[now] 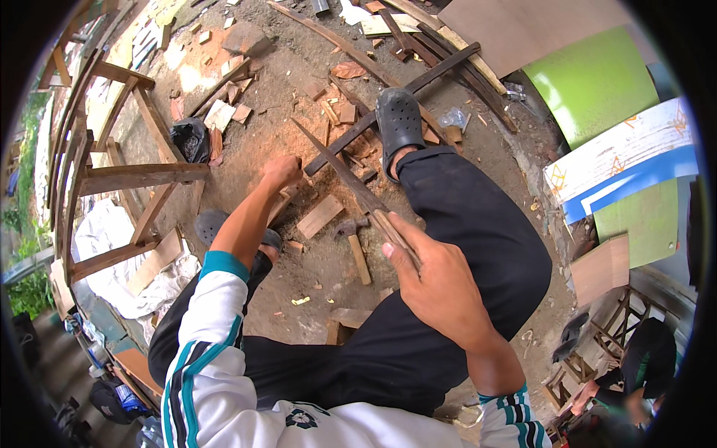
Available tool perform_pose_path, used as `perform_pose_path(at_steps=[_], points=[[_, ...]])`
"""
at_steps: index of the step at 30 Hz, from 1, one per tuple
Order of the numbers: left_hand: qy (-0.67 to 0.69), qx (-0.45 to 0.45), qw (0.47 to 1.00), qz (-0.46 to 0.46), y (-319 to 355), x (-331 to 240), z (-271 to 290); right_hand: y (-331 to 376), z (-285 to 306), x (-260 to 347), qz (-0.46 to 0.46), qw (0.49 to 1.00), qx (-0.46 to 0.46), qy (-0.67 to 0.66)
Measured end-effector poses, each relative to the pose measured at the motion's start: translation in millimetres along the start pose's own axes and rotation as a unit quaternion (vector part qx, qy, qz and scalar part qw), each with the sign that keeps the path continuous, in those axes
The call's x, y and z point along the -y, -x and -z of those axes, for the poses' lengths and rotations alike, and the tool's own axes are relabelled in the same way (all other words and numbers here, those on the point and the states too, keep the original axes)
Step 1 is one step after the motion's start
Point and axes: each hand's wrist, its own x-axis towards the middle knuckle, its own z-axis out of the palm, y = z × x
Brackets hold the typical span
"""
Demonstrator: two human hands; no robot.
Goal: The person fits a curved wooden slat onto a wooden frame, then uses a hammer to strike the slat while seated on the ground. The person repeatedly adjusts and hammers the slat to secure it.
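Observation:
My right hand (437, 280) is wrapped round the wooden handle of a handsaw (345, 175). Its long, tapering, rusty-brown blade points away to the upper left. Beneath the blade, a dark wooden lath (351, 137) runs diagonally to the upper right. My left hand (282, 172) is closed at the lath's near end, its inner fingers hidden. A dark clog (399, 123) on my right foot presses on the lath farther along. Between my legs a hammer (358, 257) with a light wooden handle lies on the ground, beside a flat wood block (320, 216).
Wooden frames (146, 175) stand at the left over a white sack (112, 254). Offcuts and sawdust (250, 160) litter the ground. Long battens (455, 67) lie at the far right. Green sheets (590, 82) line the right side, where another person (646, 362) sits lower down.

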Motion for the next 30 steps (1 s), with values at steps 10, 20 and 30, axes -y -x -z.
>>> perform_pose_path(at_steps=[10, 20, 30], points=[[0.246, -0.006, 0.969, 0.006, -30, 33, -30, -1, -8, -11, 0.054, 0.995, -0.076, 0.016], [0.392, -0.095, 0.912, 0.076, -24, 42, -30, -3, -11, -5, 0.032, 0.998, -0.056, 0.023], [0.33, 0.002, 0.944, 0.02, -36, 16, -39, -4, -15, -7, 0.038, 0.997, -0.063, 0.033]])
